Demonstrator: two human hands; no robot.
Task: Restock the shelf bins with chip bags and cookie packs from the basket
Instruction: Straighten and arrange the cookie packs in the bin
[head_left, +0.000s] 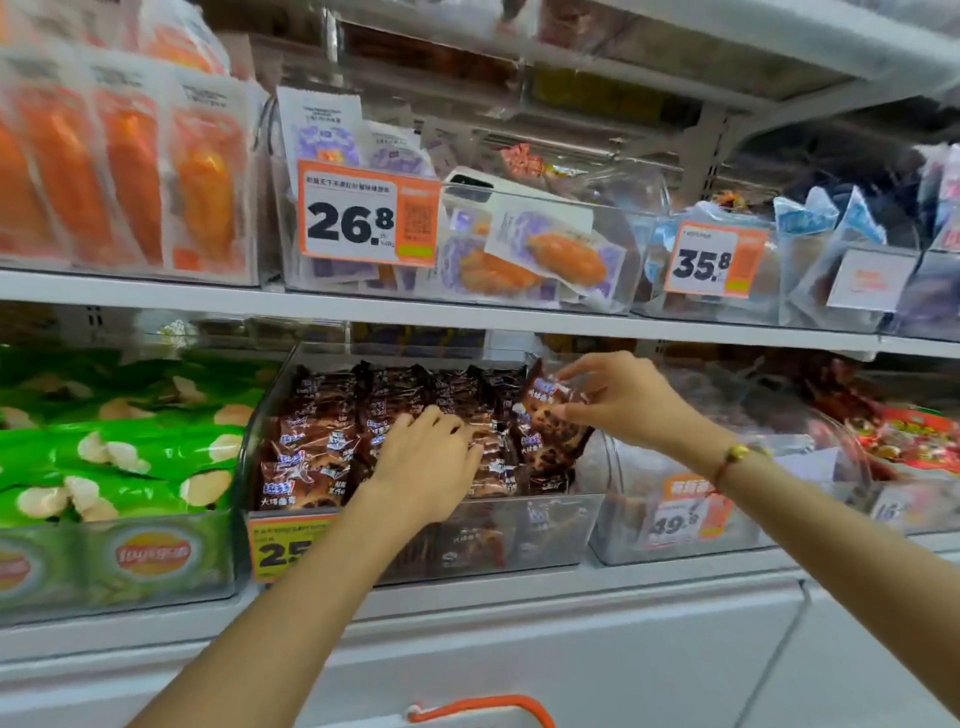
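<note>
Right hand (628, 400) pinching cookie pack (551, 415), upright, long axis vertical

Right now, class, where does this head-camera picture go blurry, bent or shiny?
Head view: the shelf edge bows from wide-angle distortion; the orange packs and green chip bags at the left smear with blur; the clear bin fronts carry soft glare; the cookie pack in the right hand stays fairly sharp, as does the 26.8 price tag.
</note>
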